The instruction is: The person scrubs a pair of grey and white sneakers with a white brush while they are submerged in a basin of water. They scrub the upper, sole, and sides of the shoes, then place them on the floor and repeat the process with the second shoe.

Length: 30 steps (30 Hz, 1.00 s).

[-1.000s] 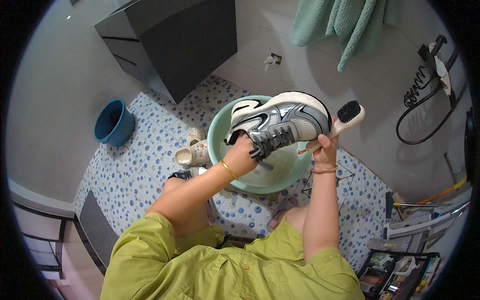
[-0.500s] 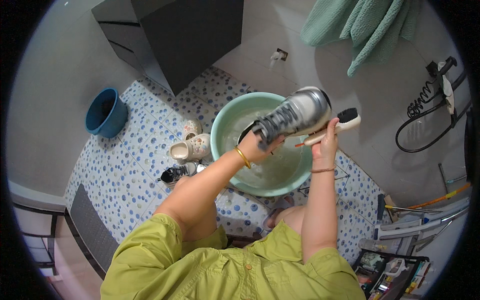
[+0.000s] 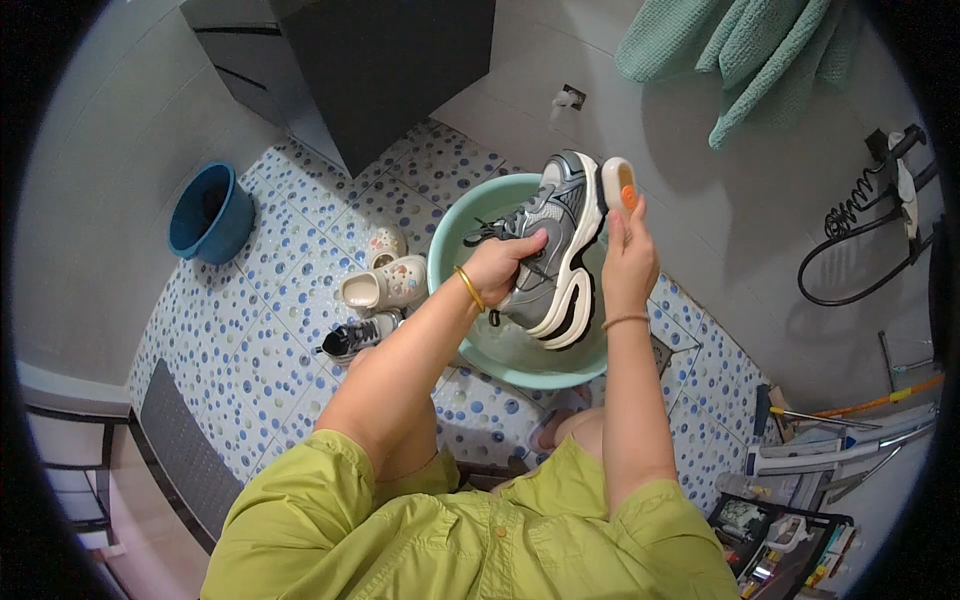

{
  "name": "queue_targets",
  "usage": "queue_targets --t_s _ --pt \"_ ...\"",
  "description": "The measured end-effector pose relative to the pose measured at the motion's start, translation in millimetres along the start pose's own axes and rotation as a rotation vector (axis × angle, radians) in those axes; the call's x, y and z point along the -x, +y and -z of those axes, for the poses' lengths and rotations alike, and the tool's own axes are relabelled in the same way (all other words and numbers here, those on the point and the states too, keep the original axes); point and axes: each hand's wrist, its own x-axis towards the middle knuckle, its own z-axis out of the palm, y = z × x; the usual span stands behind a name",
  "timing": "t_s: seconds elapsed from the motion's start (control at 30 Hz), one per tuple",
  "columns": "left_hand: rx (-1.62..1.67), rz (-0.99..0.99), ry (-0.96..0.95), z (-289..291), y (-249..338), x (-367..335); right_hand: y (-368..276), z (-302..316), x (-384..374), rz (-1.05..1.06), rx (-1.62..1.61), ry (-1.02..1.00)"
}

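Observation:
A grey and silver sneaker [image 3: 548,235] with a thick white and black sole is held over a mint-green basin [image 3: 450,262] with cloudy water in it. My left hand [image 3: 505,265] grips the shoe at its collar, thumb on its side, with the sole turned to the right. In my right hand [image 3: 630,262] is a white scrub brush [image 3: 618,182] with an orange spot on its back. The brush head stands up against the toe end of the sole; its bristles are hidden.
Left of the basin are a pair of cream clogs [image 3: 385,285] and another sneaker [image 3: 357,337]. A blue bucket [image 3: 212,215] stands farther left. A dark cabinet [image 3: 400,75], a tap [image 3: 568,99], a green towel [image 3: 740,60] and a black hose [image 3: 850,270] line the walls.
The sneaker has turned in my left hand, its toe now pointing away and its sole facing right. My right hand has rotated the brush upright and brought it to the sole.

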Motion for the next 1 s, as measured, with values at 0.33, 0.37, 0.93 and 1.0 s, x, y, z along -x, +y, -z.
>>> queue_targets --t_s 0.33,0.37,0.93,1.0 --pt "0.180 -0.046 -0.021 16 0 -14 34 -3 5 -0.231 -0.346 -0.187" --pt "0.211 -0.063 -0.027 13 1 -13 36 -2 9 -0.418 -0.432 -0.312" --pt "0.343 -0.032 -0.285 14 -19 -36 -5 14 36 -0.202 -1.127 -0.257" --pt "0.355 -0.049 -0.310 15 -18 -35 -12 15 38 -0.176 -1.118 -0.243"
